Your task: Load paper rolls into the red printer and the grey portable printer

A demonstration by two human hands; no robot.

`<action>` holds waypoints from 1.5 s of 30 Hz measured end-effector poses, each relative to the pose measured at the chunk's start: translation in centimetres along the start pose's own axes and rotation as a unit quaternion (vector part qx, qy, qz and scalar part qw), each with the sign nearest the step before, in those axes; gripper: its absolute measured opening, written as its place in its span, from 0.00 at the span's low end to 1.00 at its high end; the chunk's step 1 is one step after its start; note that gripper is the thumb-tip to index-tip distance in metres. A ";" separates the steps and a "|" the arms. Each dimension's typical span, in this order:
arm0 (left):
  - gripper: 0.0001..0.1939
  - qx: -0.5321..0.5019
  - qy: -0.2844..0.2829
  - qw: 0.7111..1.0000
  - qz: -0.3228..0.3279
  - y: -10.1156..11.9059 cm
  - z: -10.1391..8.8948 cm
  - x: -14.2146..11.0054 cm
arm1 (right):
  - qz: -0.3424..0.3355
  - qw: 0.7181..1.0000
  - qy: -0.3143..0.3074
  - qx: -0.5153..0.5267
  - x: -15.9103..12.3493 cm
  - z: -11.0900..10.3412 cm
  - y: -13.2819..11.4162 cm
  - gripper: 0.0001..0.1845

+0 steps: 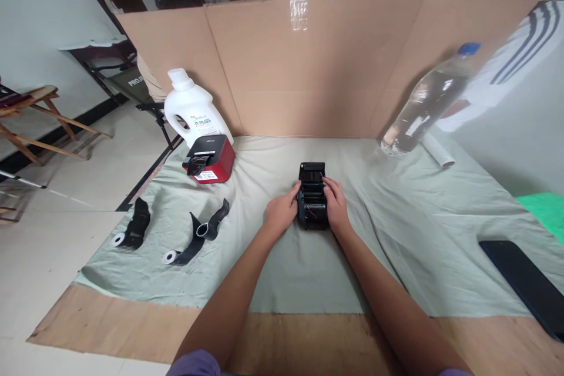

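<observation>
A small black portable printer [312, 217] lies on the green cloth in front of me, its lid tilted up at the far end and its inside with rollers exposed. At its left side my left hand [282, 210] is closed on the casing, the thumb along the upper edge. My right hand [336, 204] grips the opposite side, with fingertips by the lid hinge. Some inner parts are too dark to make out. To the left lie rolls of black ribbon on white cores, a single roll [137, 224] and a partly unwound pair [189, 251].
A red and black printer [224, 163] stands before a white detergent jug [190, 107]. Cardboard [308, 82] walls off the back. At right are a large water bottle [425, 103], a white tube [438, 151] and a phone [524, 282]. Another person's striped sleeve [524, 53] is beyond.
</observation>
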State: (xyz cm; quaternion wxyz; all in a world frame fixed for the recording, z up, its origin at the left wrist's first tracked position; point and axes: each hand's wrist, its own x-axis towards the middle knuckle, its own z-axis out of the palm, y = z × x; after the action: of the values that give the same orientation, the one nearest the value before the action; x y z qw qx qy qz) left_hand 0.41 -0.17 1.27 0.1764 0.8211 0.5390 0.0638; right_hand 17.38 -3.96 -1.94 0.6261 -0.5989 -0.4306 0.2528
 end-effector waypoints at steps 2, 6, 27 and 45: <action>0.31 0.011 0.012 1.000 -0.006 0.1 0.2 -0.1 | -0.011 1.000 -0.001 -0.013 0.1 0.0 0.1 0.24; 0.31 0.025 0.025 0.999 -0.014 0.2 0.6 -0.4 | -0.012 1.000 -0.003 -0.008 0.2 0.0 0.2 0.25; 0.29 0.007 0.025 1.000 -0.002 -0.1 0.4 -0.5 | 0.054 0.806 -0.363 -0.465 6.3 -2.0 -5.7 0.21; 0.21 -0.036 0.008 0.999 0.001 -0.1 0.3 -0.5 | -0.089 0.958 -0.206 -0.178 4.0 1.5 -14.9 0.15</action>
State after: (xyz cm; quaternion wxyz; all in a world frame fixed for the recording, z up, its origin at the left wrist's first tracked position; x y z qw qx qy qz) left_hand 0.19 -0.63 1.02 0.2013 0.8141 0.5373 0.0895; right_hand 15.12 -2.11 13.30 0.4268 -0.5949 -0.6402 0.2327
